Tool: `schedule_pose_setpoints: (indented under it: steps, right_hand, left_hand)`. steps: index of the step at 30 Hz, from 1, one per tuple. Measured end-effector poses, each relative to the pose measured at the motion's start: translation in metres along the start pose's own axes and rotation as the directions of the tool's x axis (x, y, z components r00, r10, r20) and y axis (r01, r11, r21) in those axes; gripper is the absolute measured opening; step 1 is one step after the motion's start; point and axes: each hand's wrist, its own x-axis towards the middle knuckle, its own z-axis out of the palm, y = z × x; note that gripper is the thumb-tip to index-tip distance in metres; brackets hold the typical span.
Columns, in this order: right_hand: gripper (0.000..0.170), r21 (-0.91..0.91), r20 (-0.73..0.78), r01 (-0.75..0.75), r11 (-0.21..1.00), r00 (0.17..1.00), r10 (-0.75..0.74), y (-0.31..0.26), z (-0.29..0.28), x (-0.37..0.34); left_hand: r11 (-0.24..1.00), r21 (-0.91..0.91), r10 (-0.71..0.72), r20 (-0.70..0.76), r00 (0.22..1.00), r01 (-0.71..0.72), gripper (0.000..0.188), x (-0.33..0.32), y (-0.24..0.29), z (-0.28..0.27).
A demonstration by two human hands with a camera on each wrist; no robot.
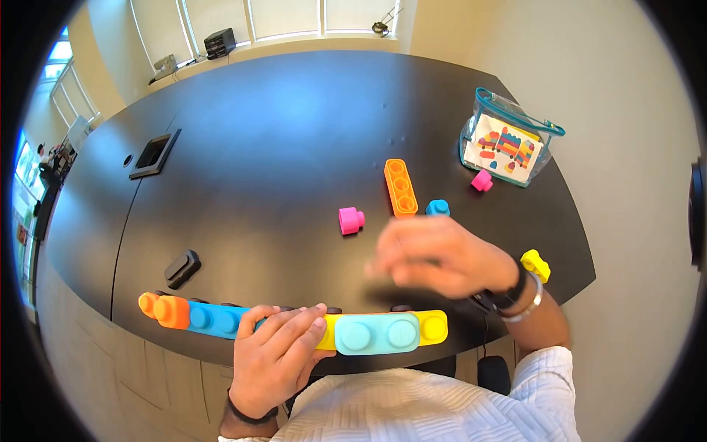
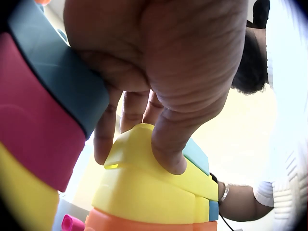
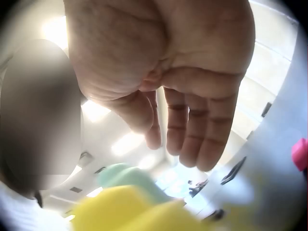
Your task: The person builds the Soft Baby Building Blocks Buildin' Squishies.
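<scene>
A long row of joined blocks, orange, blue, yellow and a light teal block, lies along the table's near edge, with dark wheels along its far side. The left hand grips it near the middle; in the left wrist view the thumb and fingers straddle a yellow block. The right hand, blurred, hovers over the table beyond the row's right part and holds nothing. In the right wrist view its fingers hang fairly straight above a yellow block.
On the table lie a pink block, an orange three-hole piece, a blue block, another pink block, a yellow piece and a black piece. A clear bag stands at the right.
</scene>
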Motion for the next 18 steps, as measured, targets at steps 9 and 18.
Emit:
schedule_pose_setpoints:
  steps: [9, 18]
  right_hand:
    - [0.039, -0.54, -0.127, -0.249, 0.804, 0.968, 0.215, 0.136, 0.067, 0.02]
    - [0.042, -0.386, -0.276, -0.162, 0.908, 0.96, 0.054, 0.054, 0.029, 0.005]
  left_hand:
    - [1.0, 0.011, 0.018, 0.004, 1.0, -0.018, 0.043, 0.002, 0.0, 0.0]
    - [1.0, -0.003, -0.004, -0.009, 1.0, 0.004, 0.035, -0.001, 0.001, -0.002]
